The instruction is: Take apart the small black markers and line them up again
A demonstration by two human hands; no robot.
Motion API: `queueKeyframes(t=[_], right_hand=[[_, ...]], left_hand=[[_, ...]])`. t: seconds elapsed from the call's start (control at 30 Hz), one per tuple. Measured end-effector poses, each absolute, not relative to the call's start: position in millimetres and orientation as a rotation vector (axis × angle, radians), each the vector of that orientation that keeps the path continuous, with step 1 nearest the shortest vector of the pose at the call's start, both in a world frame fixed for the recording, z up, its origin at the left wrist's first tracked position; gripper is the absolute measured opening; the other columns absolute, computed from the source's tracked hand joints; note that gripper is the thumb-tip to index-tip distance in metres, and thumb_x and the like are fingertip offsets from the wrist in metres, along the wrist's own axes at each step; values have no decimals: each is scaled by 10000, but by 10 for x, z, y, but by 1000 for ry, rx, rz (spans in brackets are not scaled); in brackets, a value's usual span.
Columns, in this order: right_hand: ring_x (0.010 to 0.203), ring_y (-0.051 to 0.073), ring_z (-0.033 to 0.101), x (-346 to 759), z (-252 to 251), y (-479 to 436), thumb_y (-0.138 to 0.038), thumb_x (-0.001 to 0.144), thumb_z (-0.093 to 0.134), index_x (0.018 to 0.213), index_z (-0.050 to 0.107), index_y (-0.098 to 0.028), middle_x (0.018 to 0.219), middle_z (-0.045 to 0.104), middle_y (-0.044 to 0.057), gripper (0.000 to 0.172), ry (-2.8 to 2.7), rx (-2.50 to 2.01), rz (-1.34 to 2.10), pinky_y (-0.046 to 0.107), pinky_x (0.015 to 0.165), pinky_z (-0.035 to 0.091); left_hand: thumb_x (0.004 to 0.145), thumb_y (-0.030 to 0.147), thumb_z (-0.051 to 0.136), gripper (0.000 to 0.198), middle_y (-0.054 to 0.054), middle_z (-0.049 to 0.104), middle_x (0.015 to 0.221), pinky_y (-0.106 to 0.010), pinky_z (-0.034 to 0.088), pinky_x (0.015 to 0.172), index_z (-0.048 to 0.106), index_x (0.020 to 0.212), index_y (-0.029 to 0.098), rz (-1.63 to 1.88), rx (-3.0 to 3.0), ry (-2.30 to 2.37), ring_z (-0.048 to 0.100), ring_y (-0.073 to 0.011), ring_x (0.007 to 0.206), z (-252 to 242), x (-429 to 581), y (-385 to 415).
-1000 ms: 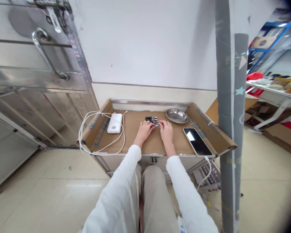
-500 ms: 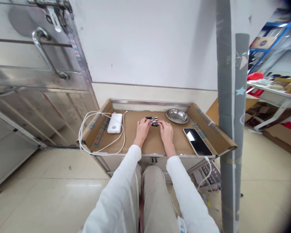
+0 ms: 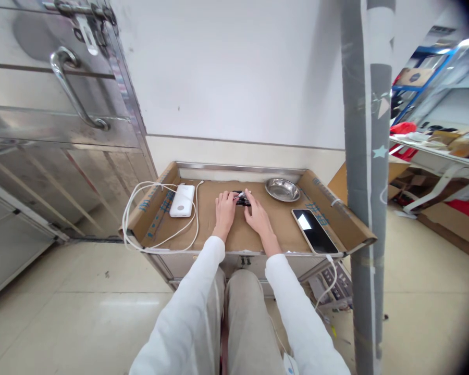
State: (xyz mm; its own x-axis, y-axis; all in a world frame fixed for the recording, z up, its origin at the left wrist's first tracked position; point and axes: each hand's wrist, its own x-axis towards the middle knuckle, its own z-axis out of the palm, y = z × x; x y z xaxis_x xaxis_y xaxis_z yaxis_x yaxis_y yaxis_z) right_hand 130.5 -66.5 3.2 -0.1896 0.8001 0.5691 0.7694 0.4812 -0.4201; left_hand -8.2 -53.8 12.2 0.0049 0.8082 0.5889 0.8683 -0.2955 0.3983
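Several slim black pen-like sticks (image 3: 242, 201) lie side by side on the brown cardboard lining (image 3: 214, 183), partly hidden by my fingers. My left hand (image 3: 224, 212) is at their left end, its fingertips closed on a small slim pen-like piece with a pale part. My right hand (image 3: 258, 219) rests to the right of the sticks. Its thumb and fingers are apart, with the index fingertip by the pale part. The exact kind of these sticks is too small to make out.
A white power bank (image 3: 182, 201) with a looped white cable (image 3: 127, 219) sits at the left. At the right are a shallow steel bowl (image 3: 283, 189) and a phone (image 3: 316, 231). Raised cardboard flaps edge both sides, and a grey wrapped pole (image 3: 365, 172) stands right.
My right hand has shifted left, closer to my left hand, and its fingers have spread. The thin reddish piece that spanned both hands is no longer visible between them. The view has moved slightly.
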Motion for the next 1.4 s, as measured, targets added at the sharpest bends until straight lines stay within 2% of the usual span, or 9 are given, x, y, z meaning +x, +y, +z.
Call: queueKeyframes(t=[0.1, 0.2, 0.27, 0.37, 0.63, 0.8, 1.07, 1.2, 1.4], right_hand=[[1091, 213, 521, 1334, 4, -627, -121, 838, 328, 1343, 408, -189, 1222, 569, 98, 516, -1915, -1350, -15, 372, 935, 435], [994, 224, 512, 1365, -15, -606, -99, 829, 339, 1138, 569, -173, 1084, 603, 101, 393, -1890, -1430, -107, 364, 894, 418], [934, 223, 499, 1379, -29, -601, -96, 823, 361, 1016, 614, -177, 1002, 596, 98, 329, -1890, -1486, -145, 349, 859, 409], [899, 216, 486, 1388, -54, -593, -94, 818, 387, 940, 628, -190, 953, 574, 87, 287, -1910, -1520, -155, 334, 838, 396], [886, 216, 482, 1399, -82, -573, -94, 822, 389, 958, 628, -191, 943, 557, 85, 292, -1900, -1524, -134, 332, 823, 392], [892, 218, 480, 1402, -84, -570, -100, 826, 390, 949, 634, -184, 952, 560, 89, 286, -1905, -1528, -140, 333, 835, 390], [896, 217, 481, 1409, -97, -551, -104, 824, 409, 928, 622, -177, 935, 559, 91, 248, -1902, -1584, -171, 327, 814, 384], [896, 225, 485, 1404, -93, -562, -137, 828, 433, 929, 614, -176, 927, 561, 92, 211, -1889, -1622, -200, 329, 792, 376], [918, 234, 486, 1395, -88, -574, -200, 845, 465, 921, 608, -179, 946, 565, 97, 163, -1889, -1684, -226, 334, 782, 363]], left_hand=[[925, 288, 419, 200, -84, 580, 1012, -345, 382, 819, 568, 1029, 203, -1135, -1998, -1972, 509, -235, 938, 106, -90, -526], [932, 250, 383, 206, -101, 565, 1005, -341, 395, 813, 553, 1018, 172, -1112, -1921, -2066, 512, -241, 934, 72, -99, -507], [936, 211, 341, 223, -116, 555, 1011, -339, 401, 814, 541, 1014, 151, -1091, -1886, -2116, 518, -237, 934, 55, -99, -503], [930, 151, 280, 257, -142, 547, 1015, -348, 407, 820, 524, 1002, 120, -1068, -1815, -2196, 524, -235, 937, 40, -93, -505], [897, 71, 216, 302, -194, 537, 1028, -416, 403, 863, 508, 971, 86, -1105, -1856, -2222, 514, -262, 1005, 29, -92, -497], [886, 63, 243, 287, -203, 545, 1037, -419, 403, 884, 516, 974, 73, -1068, -1929, -2184, 521, -271, 1016, 24, -96, -489], [855, 56, 341, 245, -164, 538, 1045, -388, 418, 878, 492, 1045, 92, -1192, -1989, -2072, 529, -240, 982, -2, -108, -446], [863, 112, 407, 144, -108, 539, 990, -339, 441, 852, 502, 966, 145, -1327, -2230, -1832, 540, -202, 931, 30, -84, -449], [836, 134, 489, 77, -62, 544, 896, -336, 450, 841, 538, 883, 171, -1180, -2484, -1729, 552, -187, 876, -6, -56, -443]])
